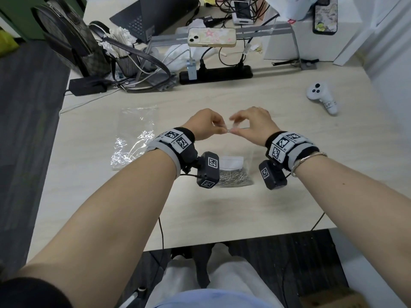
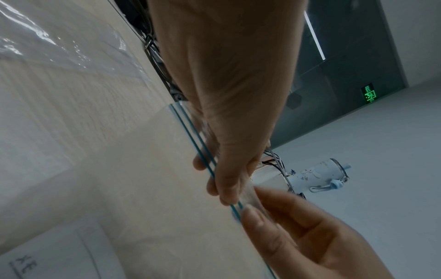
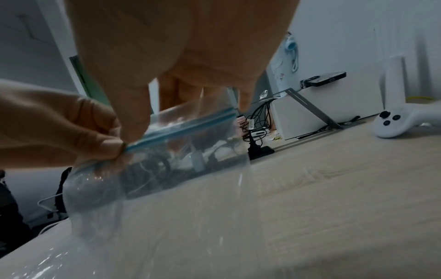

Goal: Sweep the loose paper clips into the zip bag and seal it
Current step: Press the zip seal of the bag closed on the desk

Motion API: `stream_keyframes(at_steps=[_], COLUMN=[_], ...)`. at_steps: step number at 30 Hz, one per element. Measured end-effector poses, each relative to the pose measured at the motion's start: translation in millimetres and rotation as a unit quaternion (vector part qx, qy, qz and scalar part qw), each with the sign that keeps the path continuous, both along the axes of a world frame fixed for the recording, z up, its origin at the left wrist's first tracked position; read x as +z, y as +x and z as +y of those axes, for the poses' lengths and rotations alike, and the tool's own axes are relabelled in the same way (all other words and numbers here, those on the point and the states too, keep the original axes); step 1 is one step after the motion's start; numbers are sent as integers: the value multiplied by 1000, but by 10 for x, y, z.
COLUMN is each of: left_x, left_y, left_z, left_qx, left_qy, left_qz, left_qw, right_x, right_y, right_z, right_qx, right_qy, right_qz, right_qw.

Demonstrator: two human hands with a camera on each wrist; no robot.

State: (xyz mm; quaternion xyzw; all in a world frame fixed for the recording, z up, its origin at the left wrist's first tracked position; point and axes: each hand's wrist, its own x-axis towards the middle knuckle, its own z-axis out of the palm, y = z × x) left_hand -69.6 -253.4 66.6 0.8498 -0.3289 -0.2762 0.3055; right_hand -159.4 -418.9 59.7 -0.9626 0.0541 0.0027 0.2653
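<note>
step: sealing | zip bag (image 1: pixel 233 172) lifted over counter (image 1: pixel 289 196), clips apparently pooled at 6 o'clock | left hand (image 1: pixel 205 125), right hand (image 1: pixel 251 125) both pinch blue zip strip (image 3: pixel 181 130) to press it closed

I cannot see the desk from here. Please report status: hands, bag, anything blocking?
Both hands, left hand and right hand, pinch the zip strip. Paper clips inside the zip bag, its bottom resting on the desk. Nothing blocking; spare clear bag lies to the left.

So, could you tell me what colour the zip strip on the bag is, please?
Blue; the zip strip shows best in the right wrist view.
</note>
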Motion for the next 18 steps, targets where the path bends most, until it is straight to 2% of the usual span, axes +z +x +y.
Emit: stream_keyframes(at_steps=[6,11,18], left_x=[35,-28,-23], left_y=[70,16,-30], left_z=[66,61,99], left_qx=[28,52,83], left_qy=[25,43,-26], left_qz=[-13,-57,-2], left_qw=[999,996,996], right_x=[26,-29,-22], right_y=[67,50,5], right_z=[-118,-44,-108], right_qx=[-41,-50,-52], right_qy=[53,24,36], right_qz=[47,62,58], right_qw=[997,997,996])
